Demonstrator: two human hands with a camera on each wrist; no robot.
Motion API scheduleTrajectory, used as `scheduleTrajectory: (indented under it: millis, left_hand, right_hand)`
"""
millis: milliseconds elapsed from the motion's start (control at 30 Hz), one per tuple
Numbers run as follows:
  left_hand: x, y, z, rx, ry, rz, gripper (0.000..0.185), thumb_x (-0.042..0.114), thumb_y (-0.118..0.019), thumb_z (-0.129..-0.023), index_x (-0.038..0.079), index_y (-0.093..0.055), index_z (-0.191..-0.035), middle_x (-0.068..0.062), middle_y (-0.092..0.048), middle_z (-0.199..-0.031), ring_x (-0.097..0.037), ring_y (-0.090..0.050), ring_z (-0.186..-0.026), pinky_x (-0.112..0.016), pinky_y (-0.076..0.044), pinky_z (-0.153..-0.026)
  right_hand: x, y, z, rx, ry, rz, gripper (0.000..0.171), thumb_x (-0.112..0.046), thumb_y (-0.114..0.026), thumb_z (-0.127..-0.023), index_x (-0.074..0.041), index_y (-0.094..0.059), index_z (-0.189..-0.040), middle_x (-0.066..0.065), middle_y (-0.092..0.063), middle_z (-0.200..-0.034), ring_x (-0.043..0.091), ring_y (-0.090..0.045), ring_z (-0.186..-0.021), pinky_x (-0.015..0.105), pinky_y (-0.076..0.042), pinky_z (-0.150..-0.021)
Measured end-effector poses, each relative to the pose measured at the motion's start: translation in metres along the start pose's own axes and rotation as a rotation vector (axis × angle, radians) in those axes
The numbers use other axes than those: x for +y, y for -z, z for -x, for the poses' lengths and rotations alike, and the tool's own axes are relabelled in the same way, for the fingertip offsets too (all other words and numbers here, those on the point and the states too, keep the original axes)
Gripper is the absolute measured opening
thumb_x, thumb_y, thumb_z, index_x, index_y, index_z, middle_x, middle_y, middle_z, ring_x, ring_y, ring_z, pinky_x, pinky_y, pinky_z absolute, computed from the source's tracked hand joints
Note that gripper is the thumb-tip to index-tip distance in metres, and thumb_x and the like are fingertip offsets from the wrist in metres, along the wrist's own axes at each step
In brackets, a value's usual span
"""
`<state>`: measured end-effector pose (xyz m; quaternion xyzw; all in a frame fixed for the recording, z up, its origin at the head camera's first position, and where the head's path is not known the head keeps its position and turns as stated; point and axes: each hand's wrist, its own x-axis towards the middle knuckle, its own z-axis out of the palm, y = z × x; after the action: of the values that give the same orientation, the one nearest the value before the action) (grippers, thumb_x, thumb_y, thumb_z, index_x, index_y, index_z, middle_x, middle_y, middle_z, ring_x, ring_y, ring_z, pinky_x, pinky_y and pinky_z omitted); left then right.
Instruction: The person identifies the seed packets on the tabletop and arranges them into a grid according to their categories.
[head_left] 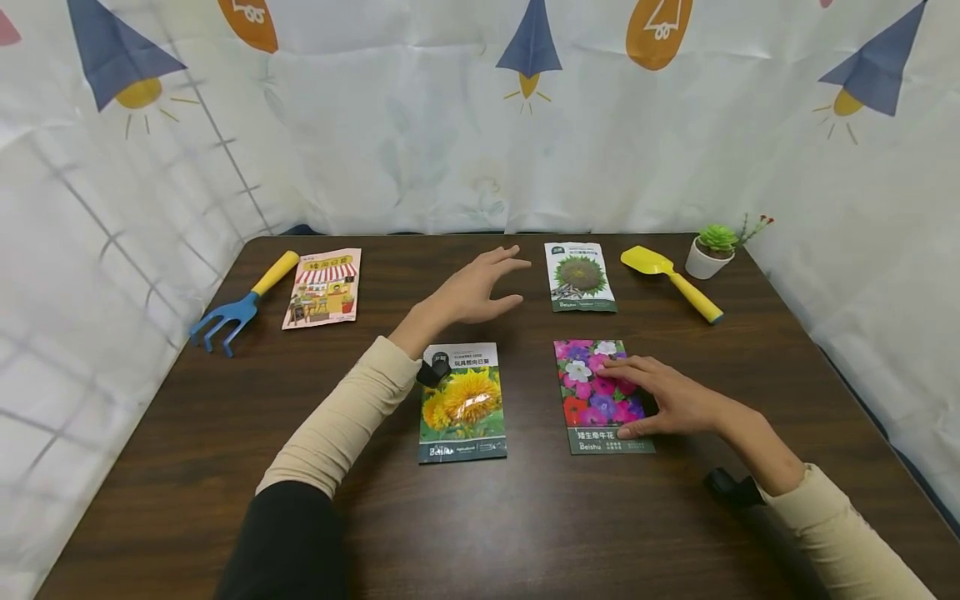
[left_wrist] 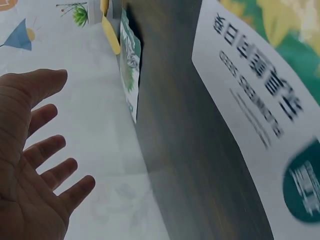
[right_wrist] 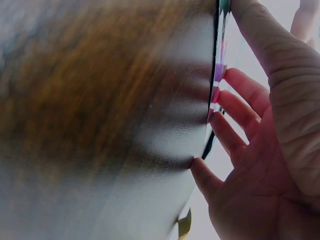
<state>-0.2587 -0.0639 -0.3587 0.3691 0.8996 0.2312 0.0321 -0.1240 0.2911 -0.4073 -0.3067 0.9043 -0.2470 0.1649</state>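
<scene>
My right hand (head_left: 675, 400) rests on a seed packet with pink, purple and red flowers (head_left: 588, 396), its fingertips on the printed face and the thumb near the lower edge. In the right wrist view the fingers (right_wrist: 237, 107) meet the packet edge-on, with the little finger on the tabletop. My left hand (head_left: 472, 287) hovers with spread fingers and holds nothing. Below that wrist lies a seed packet with yellow sunflowers (head_left: 465, 417). To the right of the left fingertips lies a white and green seed packet (head_left: 580, 279) with a round flower head.
At the back left lie a pink illustrated packet (head_left: 322, 292) and a blue hand fork (head_left: 236, 312) with a yellow handle. A yellow trowel (head_left: 671, 279) and a small potted succulent (head_left: 708, 254) are at the back right. A printed white curtain (head_left: 420, 142) hangs behind the table (head_left: 525, 525).
</scene>
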Motion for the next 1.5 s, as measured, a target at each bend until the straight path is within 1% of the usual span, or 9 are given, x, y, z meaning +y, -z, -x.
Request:
scheduleTrajectory:
  millis: [167,400,667,900,1133,1367,1500]
  left_hand:
    - [-0.009,0.011,0.018,0.038,0.022,-0.012,0.062,0.034,-0.061,-0.103,0.018,-0.040,-0.158,-0.008,-0.021,-0.170,-0.029,-0.015,-0.157,-0.051,-0.023,-0.123]
    - [-0.021,0.027,0.044,0.087,0.060,-0.026,0.064,0.034,-0.066,-0.100,0.017,-0.042,-0.158,-0.010,-0.024,-0.169,-0.033,-0.017,-0.156,-0.055,-0.024,-0.122]
    - [-0.039,0.041,0.077,0.107,0.119,-0.014,0.066,0.030,-0.068,-0.100,0.013,-0.041,-0.158,-0.015,-0.023,-0.168,-0.038,-0.016,-0.156,-0.059,-0.022,-0.121]
    - [-0.058,0.049,0.102,0.124,0.185,-0.007,0.066,0.029,-0.067,-0.101,0.010,-0.039,-0.158,-0.017,-0.021,-0.168,-0.042,-0.015,-0.155,-0.065,-0.020,-0.119]
    - [-0.076,0.053,0.124,0.144,0.221,-0.018,0.066,0.027,-0.069,-0.099,0.006,-0.042,-0.155,-0.023,-0.024,-0.166,-0.048,-0.022,-0.151,-0.066,-0.021,-0.118]
    - [-0.097,0.057,0.143,0.141,0.263,-0.020,0.067,0.023,-0.070,-0.098,0.001,-0.041,-0.155,-0.028,-0.024,-0.164,-0.050,-0.023,-0.150,-0.066,-0.020,-0.118]
    - [-0.109,0.059,0.152,0.140,0.307,-0.019,0.067,0.024,-0.070,-0.098,0.000,-0.041,-0.154,-0.031,-0.028,-0.162,-0.052,-0.024,-0.149,-0.066,-0.020,-0.118]
  right_hand:
    - [0.001,0.001,0.000,0.003,0.011,0.006,0.089,-0.056,-0.080,-0.083,-0.021,-0.043,-0.156,0.010,-0.041,-0.157,0.041,-0.039,-0.141,0.070,-0.035,-0.108]
    - [0.001,0.001,0.001,0.002,-0.005,-0.005,0.089,-0.055,-0.080,-0.082,-0.023,-0.042,-0.156,0.012,-0.039,-0.158,0.043,-0.036,-0.142,0.072,-0.035,-0.107]
    - [0.001,0.000,0.001,-0.004,-0.010,-0.003,0.089,-0.055,-0.080,-0.082,-0.023,-0.042,-0.157,0.012,-0.040,-0.157,0.042,-0.037,-0.141,0.071,-0.035,-0.108]
    - [0.000,0.002,0.001,0.005,-0.006,-0.008,0.089,-0.054,-0.081,-0.082,-0.023,-0.042,-0.157,0.010,-0.040,-0.158,0.040,-0.038,-0.141,0.070,-0.036,-0.108]
    - [-0.001,0.001,0.002,0.006,0.000,-0.016,0.090,-0.053,-0.081,-0.082,-0.020,-0.042,-0.157,0.012,-0.039,-0.158,0.041,-0.038,-0.141,0.071,-0.035,-0.108]
    - [-0.001,0.000,0.002,0.013,0.002,-0.008,0.090,-0.053,-0.081,-0.082,-0.019,-0.043,-0.156,0.012,-0.039,-0.158,0.041,-0.038,-0.140,0.071,-0.035,-0.108]
    - [-0.002,0.001,0.002,0.010,0.001,-0.008,0.090,-0.054,-0.081,-0.082,-0.019,-0.043,-0.156,0.013,-0.039,-0.158,0.042,-0.038,-0.141,0.071,-0.035,-0.108]
